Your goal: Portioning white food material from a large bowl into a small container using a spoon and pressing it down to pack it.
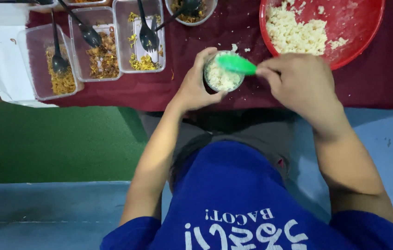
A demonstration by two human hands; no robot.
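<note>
Your left hand (195, 82) is wrapped around a small round cup (223, 74), fingers curled along its far side and thumb at the near rim, so the hand is clenched on it and holds it just above the near edge of the dark red tablecloth (233, 95). The cup is short, with a thin pale rim, and it is filled nearly to the top with white rice that looks lumpy and loosely packed. Your right hand (300, 83) is closed on the handle of a bright green paddle (236, 65), whose flat blade lies across the top of the cup, touching or just over the rice; you cannot tell which. A few stray grains lie on the cloth just beyond the cup. To the right and farther from you sits a big red bowl (365, 23) with a heap of the same white rice on its left side and smears across its bare bottom. To the left stand clear rectangular tubs (118, 69) of yellow and brown shredded toppings, each with a black spoon (148, 34) resting in it, well apart from both hands.
</note>
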